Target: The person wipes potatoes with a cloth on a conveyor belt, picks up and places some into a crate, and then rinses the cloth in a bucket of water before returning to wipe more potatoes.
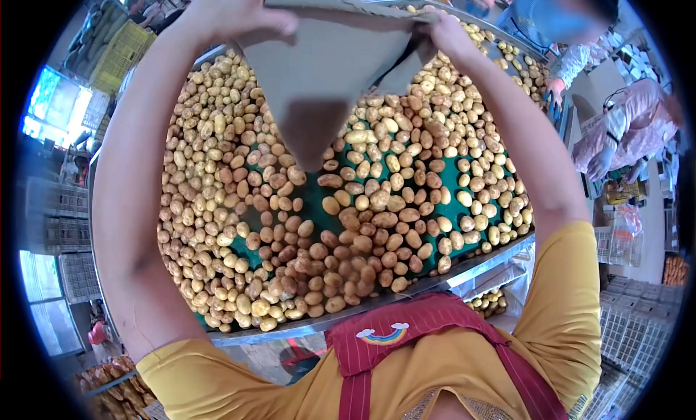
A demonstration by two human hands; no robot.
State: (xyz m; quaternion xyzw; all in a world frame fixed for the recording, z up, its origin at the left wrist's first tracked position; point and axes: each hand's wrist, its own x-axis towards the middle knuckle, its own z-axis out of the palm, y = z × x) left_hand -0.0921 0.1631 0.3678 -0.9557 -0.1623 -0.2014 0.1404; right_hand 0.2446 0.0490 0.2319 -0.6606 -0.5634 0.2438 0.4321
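Both arms reach forward over a wide metal-edged table (319, 327) covered with potatoes (217, 152). A grey-brown sheet-like thing, perhaps cardboard or a sack (326, 57), hangs between my hands, one pointed corner low over the potatoes. At its upper left is my left hand (243, 14), thumb stretched along the near face, its other fingers mostly hidden behind it. My right hand (438, 32) is closed on the upper right edge. Patches of green surface (451, 175) show between the potatoes under the sheet.
Across the table at the upper right is a person in blue (533, 18). A gloved hand (556, 94) reaches to the right table edge, near a person in pink (634, 123). Stacked plastic crates (641, 322) stand at right, yellow crates (119, 54) at upper left.
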